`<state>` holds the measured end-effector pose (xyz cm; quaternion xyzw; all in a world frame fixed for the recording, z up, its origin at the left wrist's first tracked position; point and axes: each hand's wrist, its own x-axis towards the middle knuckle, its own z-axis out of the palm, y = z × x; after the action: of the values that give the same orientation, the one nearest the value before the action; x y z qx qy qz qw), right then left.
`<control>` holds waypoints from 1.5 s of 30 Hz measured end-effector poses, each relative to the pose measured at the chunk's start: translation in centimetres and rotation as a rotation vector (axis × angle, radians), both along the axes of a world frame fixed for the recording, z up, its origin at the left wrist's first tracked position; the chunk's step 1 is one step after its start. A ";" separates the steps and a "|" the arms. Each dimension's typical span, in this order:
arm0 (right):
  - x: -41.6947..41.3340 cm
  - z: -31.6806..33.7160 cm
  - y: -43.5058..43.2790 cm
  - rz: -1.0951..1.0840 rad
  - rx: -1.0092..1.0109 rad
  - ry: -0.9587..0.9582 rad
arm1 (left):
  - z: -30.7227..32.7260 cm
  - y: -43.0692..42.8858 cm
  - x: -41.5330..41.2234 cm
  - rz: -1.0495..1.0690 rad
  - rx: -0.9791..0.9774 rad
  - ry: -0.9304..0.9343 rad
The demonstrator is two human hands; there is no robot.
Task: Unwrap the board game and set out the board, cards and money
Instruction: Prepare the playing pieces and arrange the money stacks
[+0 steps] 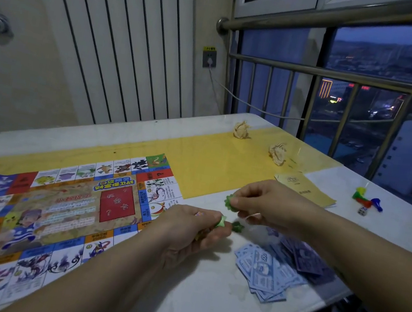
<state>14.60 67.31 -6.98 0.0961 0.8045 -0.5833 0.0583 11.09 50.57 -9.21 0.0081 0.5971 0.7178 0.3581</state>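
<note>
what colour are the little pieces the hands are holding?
Green. Head view: small pieces pinched by right hand and left hand.

Yellow-and-white desk (206,164) lies bare at frame centre; crumpled beige paper balls (242,129) and scattered blue paper banknotes (265,273) crowd the right.

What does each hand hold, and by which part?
Right hand pinches a small green piece by its edge; left hand pinches a lighter green piece by one end.

L hand (187,230), R hand (266,204): pinch grip on green pcs (228,203)
</note>
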 end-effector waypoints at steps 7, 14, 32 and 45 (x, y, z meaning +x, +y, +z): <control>0.4 0.4 -0.3 0.117 0.001 -0.046 | 0.0 0.6 0.1 0.033 -0.031 0.028; -0.1 -0.1 -0.1 0.096 -0.155 -0.133 | 0.4 0.5 -0.1 0.053 0.085 -0.146; 1.1 1.3 0.4 0.140 0.360 0.136 | 1.8 0.1 0.4 -0.078 0.218 -0.213; 3.2 1.0 3.8 0.043 0.107 0.046 | 0.9 5.0 1.8 -0.132 0.017 0.067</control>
<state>17.85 71.14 -6.00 0.0683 0.8376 -0.5400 0.0468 12.90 55.58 -8.36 0.0746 0.6007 0.6971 0.3843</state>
